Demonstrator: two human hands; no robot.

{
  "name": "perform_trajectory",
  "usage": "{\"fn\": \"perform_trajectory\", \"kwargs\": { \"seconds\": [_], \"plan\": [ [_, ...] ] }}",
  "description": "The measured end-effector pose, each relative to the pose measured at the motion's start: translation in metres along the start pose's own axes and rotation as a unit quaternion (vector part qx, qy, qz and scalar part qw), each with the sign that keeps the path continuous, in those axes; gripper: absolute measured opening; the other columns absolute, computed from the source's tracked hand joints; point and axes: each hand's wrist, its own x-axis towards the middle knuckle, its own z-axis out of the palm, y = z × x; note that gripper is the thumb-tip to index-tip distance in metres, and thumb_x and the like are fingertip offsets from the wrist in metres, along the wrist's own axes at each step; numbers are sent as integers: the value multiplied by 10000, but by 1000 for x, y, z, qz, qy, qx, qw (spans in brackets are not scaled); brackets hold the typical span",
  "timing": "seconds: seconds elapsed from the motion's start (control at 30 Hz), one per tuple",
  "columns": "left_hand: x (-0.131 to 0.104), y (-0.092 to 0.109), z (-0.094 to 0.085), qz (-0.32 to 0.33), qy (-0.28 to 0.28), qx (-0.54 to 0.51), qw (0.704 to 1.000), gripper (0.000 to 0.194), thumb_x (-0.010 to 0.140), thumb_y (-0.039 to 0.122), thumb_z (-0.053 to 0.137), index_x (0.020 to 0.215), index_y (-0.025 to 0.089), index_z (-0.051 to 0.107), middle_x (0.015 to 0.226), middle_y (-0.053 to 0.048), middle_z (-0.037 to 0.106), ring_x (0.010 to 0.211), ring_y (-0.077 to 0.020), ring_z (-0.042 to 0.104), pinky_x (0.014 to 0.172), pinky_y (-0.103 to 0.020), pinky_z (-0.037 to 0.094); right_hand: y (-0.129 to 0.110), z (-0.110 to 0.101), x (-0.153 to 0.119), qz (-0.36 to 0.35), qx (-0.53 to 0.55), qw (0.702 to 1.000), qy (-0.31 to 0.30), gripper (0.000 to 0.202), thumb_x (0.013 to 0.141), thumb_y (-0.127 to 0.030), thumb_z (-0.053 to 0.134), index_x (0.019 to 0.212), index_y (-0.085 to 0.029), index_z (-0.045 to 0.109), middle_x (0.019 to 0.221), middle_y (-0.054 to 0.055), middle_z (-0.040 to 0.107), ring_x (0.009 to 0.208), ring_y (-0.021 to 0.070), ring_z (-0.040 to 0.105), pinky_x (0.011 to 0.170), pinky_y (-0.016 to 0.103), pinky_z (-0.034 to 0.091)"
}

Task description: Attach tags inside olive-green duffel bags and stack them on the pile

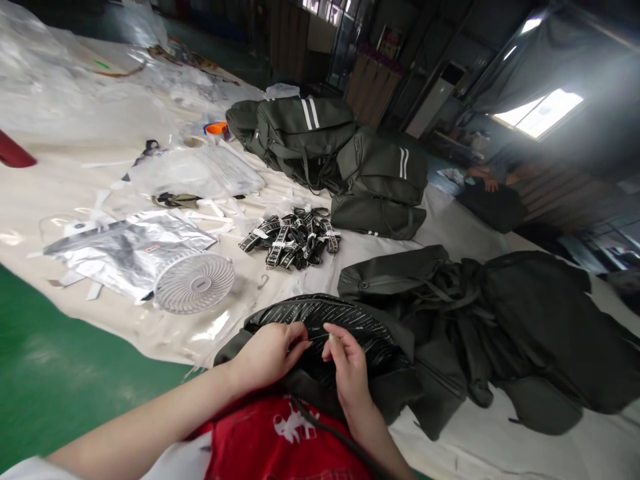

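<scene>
A dark backpack [407, 373] lies at the table's near edge against my body, its mouth spread to show a black lining [370, 337] with white dashes. Over this opening, my left hand [273, 353] is closed in a pinch, thumb against fingers. My right hand [347, 363] faces it a short gap away, also pinched, with the index finger raised. Whatever sits between the fingertips is too small or thin to make out. Just beyond the bag rests a heap of black straps [295, 239] with white lettering, bundled with white bands.
Left of the straps, a white round fan [195, 283] stands beside a silver plastic bag [135, 247]. Stacked dark bags [310, 130] with white stripes rise behind. More dark bags [545, 320] lie on the right. Another person's hand [487, 180] touches a dark item farther back.
</scene>
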Motion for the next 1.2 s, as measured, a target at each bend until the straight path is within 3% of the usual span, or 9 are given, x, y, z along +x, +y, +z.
{"fn": "perform_trajectory", "kwargs": {
  "seconds": [0.17, 0.33, 0.4, 0.47, 0.6, 0.77, 0.93, 1.07, 1.2],
  "plan": [
    [-1, 1, 0, 24, -49, -4, 999, 209, 922, 352, 499, 846, 204, 624, 677, 3, 639, 605, -147, 570, 569, -245, 351, -7, 1, 1, -7, -21, 1000, 19, 312, 934, -454, 525, 973, -181, 669, 629, -22, 542, 601, 131, 521, 612, 268, 466],
    [19, -9, -36, 60, -102, -11, 993, 340, 968, 369, 380, 885, 201, 664, 836, -36, 675, 771, -162, 606, 718, -240, 423, -4, 0, -2, -69, -63, 991, 100, 358, 977, -461, 411, 782, -204, 568, 812, 26, 596, 768, 155, 577, 738, 294, 500],
    [32, -15, -49, 47, -138, 52, 988, 299, 938, 314, 416, 851, 211, 682, 815, -34, 681, 752, -168, 603, 705, -250, 413, 2, 1, -3, -54, -96, 988, 105, 374, 985, -480, 369, 822, -206, 565, 828, 33, 617, 762, 156, 604, 734, 295, 514],
    [43, -19, -53, 52, -192, 109, 974, 222, 889, 272, 488, 848, 233, 702, 812, -25, 695, 735, -175, 605, 681, -260, 404, 11, 4, -3, -5, -115, 991, 74, 393, 980, -509, 352, 842, -206, 560, 833, 35, 647, 651, 138, 606, 608, 265, 506],
    [49, -19, -36, 58, -218, 182, 957, 185, 865, 256, 535, 873, 235, 718, 838, -38, 708, 775, -207, 627, 697, -284, 433, 28, 12, -2, 67, -94, 993, 12, 415, 952, -554, 386, 764, -209, 519, 897, 42, 703, 458, 96, 540, 416, 233, 391],
    [51, -14, -20, 117, -116, 192, 967, 212, 899, 295, 538, 1052, 213, 661, 1006, -50, 658, 875, -203, 624, 769, -289, 476, 27, 14, -2, 32, -127, 989, 73, 422, 954, -539, 403, 806, -198, 604, 783, 38, 687, 541, 122, 567, 490, 235, 436],
    [66, -1, -5, 202, -146, 258, 934, 233, 924, 177, 454, 876, 141, 679, 929, -102, 608, 867, -223, 613, 773, -316, 501, 18, 13, -5, 28, -154, 986, 57, 417, 966, -513, 399, 799, -199, 615, 655, 5, 634, 525, 122, 542, 525, 232, 441],
    [70, 12, 12, 166, -158, 306, 924, 233, 917, 137, 441, 885, 86, 666, 889, -154, 613, 849, -276, 639, 667, -346, 532, 17, 8, -7, -6, -190, 978, 83, 371, 969, -461, 425, 949, -184, 671, 698, 21, 656, 603, 147, 584, 603, 259, 479],
    [61, 18, 27, 131, -135, 340, 921, 238, 879, 34, 400, 925, 44, 633, 828, -169, 602, 755, -281, 659, 563, -347, 537, 18, -5, -6, -78, -233, 953, 179, 388, 975, -418, 414, 1143, -163, 654, 822, 66, 677, 721, 173, 620, 725, 316, 518]
  ]
}}
